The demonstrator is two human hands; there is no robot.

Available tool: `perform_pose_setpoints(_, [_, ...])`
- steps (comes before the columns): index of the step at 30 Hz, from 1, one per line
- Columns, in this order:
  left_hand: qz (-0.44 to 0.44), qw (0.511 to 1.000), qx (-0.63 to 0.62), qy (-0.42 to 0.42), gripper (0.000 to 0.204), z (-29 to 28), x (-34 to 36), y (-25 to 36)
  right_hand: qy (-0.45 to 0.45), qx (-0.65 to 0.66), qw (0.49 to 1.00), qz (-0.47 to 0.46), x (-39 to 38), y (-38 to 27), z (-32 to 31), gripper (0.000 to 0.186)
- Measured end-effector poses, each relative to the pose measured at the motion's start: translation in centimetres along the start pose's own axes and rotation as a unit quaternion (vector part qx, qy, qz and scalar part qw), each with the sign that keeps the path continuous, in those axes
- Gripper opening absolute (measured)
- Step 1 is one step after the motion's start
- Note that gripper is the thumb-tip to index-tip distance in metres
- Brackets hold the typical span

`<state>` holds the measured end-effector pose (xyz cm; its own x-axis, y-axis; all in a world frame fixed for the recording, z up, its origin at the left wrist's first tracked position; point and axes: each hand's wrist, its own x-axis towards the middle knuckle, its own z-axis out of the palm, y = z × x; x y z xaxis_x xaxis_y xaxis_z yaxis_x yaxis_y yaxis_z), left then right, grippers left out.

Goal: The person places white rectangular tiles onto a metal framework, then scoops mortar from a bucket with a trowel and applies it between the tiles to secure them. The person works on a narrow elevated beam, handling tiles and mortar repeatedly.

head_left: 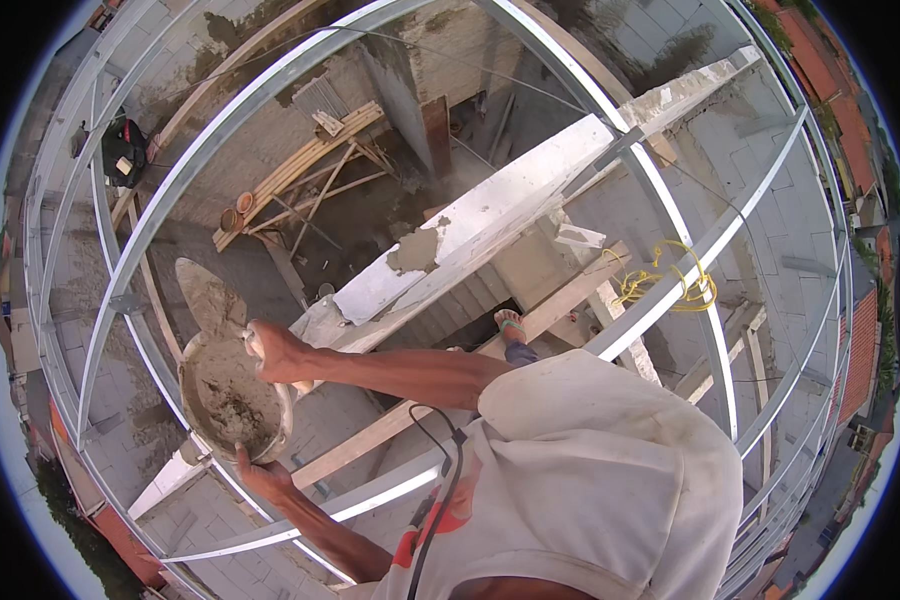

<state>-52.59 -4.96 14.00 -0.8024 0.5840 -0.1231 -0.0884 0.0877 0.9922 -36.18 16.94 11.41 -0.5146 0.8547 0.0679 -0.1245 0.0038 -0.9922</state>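
My right hand (278, 352) is closed around the handle of a trowel (210, 297). Its blade is coated with grey mortar and extends past the rim of a round bucket (288, 412). Wet mortar (232, 395) lies inside the bucket. My left hand (260, 476) grips the bucket's rim on the side nearest my left forearm; the fingers under it are hidden. Beyond my right forearm runs the white top of a block wall (500, 205), with a patch of mortar (417, 250) stuck on it.
Curved-looking metal roof bars (660, 200) cross around me. My sandalled foot (510, 322) is by a wooden plank (575, 292). Yellow cord (695, 290) is looped over a bar. Far below stands a bamboo frame (300, 180). A dark bag-like object (123, 152) rests at upper left.
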Motion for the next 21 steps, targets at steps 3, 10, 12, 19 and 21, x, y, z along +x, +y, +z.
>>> perform_pose_setpoints(3, [-0.059, 0.992, -0.109, 0.035, 0.051, 3.7, -3.4, 4.0, -0.006, 0.032, 0.999, 0.005, -2.4, -4.0, -3.2, 0.035])
perform_pose_setpoints(10, [-0.093, 0.980, -0.165, -0.057, 0.053, 11.6, -11.0, 7.3, 0.039, -0.012, 0.995, 0.093, -10.1, -11.9, -14.4, 0.076])
perform_pose_setpoints(12, [-0.079, 0.977, -0.169, -0.105, 0.051, 14.1, -11.6, 6.8, 0.086, -0.038, 0.988, 0.120, -12.0, -13.7, -17.8, 0.067])
perform_pose_setpoints(19, [-0.139, 0.933, -0.208, -0.258, 0.043, 27.1, -12.2, 5.6, 0.314, 0.022, 0.946, 0.080, -16.9, -15.1, -28.2, 0.049])
perform_pose_setpoints(21, [-0.145, 0.925, -0.208, -0.281, 0.039, 30.8, -12.3, 4.2, 0.329, 0.061, 0.941, 0.056, -17.7, -14.4, -31.6, 0.046])
